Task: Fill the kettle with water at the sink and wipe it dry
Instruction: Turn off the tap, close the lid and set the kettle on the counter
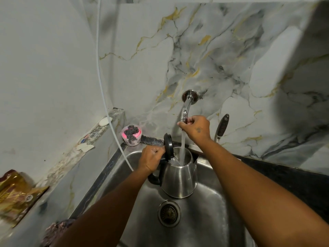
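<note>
Grey marble-veined wall tiles meet a plain wall at left.

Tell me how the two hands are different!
The left hand is lower, gripping the kettle by its black handle. The right hand is higher, pinching the tap lever. Left holds the kettle under the water; right works the tap. Both are bare and closed on something.

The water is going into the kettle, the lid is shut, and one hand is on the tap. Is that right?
Not quite. The lid is flipped open, standing up beside the kettle's mouth, so the water pours straight in. The head view shows this. The rest is right: the right hand is on the tap, and the left hand holds the kettle's handle.
</note>
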